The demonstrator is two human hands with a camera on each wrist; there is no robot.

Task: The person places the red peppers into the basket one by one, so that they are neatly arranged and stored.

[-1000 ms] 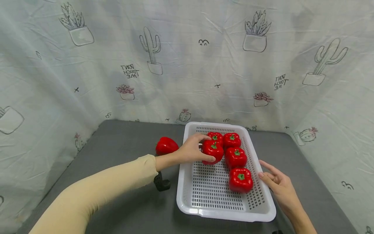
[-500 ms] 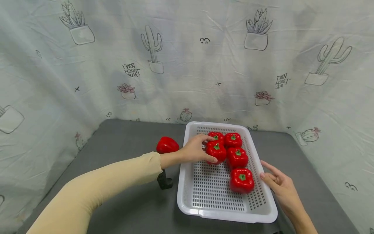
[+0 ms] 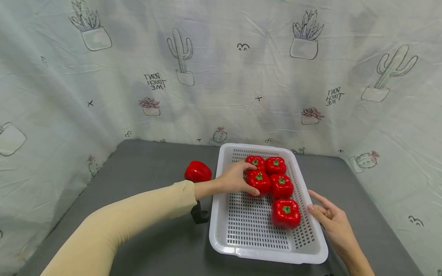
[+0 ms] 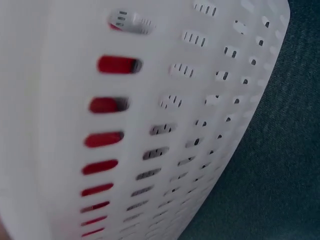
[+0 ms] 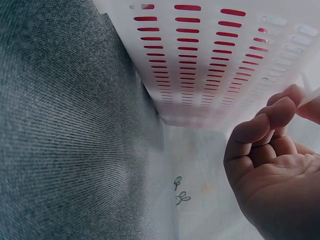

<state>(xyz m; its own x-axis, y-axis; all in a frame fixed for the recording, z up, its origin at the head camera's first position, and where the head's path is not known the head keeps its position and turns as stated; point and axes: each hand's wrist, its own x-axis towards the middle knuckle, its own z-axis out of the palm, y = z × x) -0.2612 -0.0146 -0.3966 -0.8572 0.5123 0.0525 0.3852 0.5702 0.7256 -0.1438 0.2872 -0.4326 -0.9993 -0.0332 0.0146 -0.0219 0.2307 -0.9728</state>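
Note:
My left hand (image 3: 235,178) reaches over the left rim of the white perforated basket (image 3: 217,214), its thumb and fingers around a red bell pepper (image 3: 258,182) with a green stem. That pepper sits close against the other peppers in the basket. At the right rim my right hand (image 3: 330,217) pinches the edge, thumb above and curled fingers below, as the right wrist view also shows (image 5: 270,145). In the left wrist view the basket's slotted wall (image 4: 65,150) fills most of the picture, with red visible through the slots; the left hand's grip is hidden there.
Further bell peppers (image 3: 286,213) stand in the basket along its right side and back. Another red bell pepper (image 3: 198,171) lies on the grey table (image 3: 155,165), left of the basket. A patterned white curtain (image 3: 221,76) hangs behind and at both sides.
My left hand has moved a little to the right with its bell pepper, bringing it down beside the others. The right hand keeps its hold on the basket rim.

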